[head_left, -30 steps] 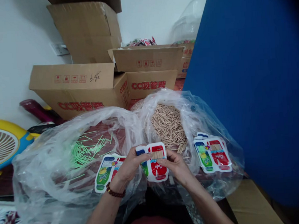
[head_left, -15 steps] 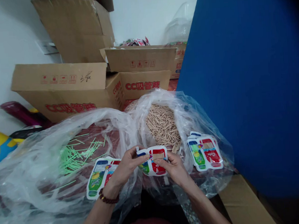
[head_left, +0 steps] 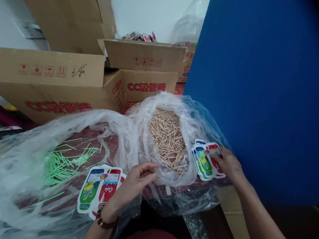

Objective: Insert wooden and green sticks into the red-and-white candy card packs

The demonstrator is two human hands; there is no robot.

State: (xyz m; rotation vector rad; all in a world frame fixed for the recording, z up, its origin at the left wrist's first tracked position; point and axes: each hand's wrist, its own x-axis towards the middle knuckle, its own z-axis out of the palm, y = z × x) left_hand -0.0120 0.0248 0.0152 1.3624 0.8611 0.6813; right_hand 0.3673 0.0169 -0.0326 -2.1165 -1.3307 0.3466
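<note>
My right hand [head_left: 229, 165] touches the packets [head_left: 204, 161] stacked right of the brown sticks [head_left: 168, 135] (whether it's gripping, I can't tell); my left hand [head_left: 139, 176] is empty, loosely parted. I'd judge the packets light, slick, bendable: pinch an edge.

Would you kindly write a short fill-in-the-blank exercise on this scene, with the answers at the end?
The right hand touches packets lying to the ____ of the brown sticks.
A beaded ____ is worn just behind the left hand.
The thin sticks farther left are coloured ____.
The large panel at the right is coloured ____.

Missing words: right; bracelet; green; blue.
</note>
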